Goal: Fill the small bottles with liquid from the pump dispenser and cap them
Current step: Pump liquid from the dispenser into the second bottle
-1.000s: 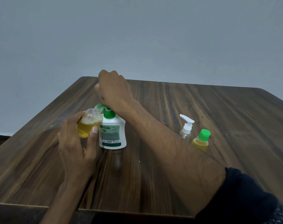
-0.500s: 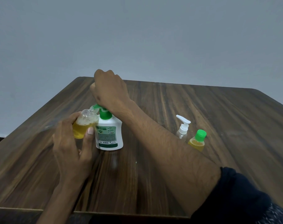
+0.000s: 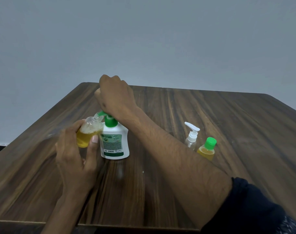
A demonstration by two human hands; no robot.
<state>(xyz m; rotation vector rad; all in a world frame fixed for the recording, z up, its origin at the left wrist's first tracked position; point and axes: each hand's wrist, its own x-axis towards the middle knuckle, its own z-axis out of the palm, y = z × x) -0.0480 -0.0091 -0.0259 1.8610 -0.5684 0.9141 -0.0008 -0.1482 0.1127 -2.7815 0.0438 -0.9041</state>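
Observation:
A white pump dispenser [image 3: 114, 144] with a green pump head stands upright on the wooden table [image 3: 177, 166]. My right hand [image 3: 116, 97] rests as a closed fist on top of the green pump head, its heel pressing it. My left hand [image 3: 76, 157] holds a small clear bottle [image 3: 89, 132], tilted, about half full of yellow liquid. The bottle's open neck touches the green spout. To the right stands a small bottle with a green cap [image 3: 207, 149], holding yellow liquid, and beside it a clear bottle with a white pump top [image 3: 192, 135].
The table's near edge [image 3: 127, 225] runs along the bottom of the view. A plain grey wall [image 3: 143, 39] rises behind the far edge. My right forearm crosses the table between the dispenser and the two bottles at right.
The view has shifted slightly. My right fist stays on the pump head and the small bottle stays at the spout; no clear change in the liquid level.

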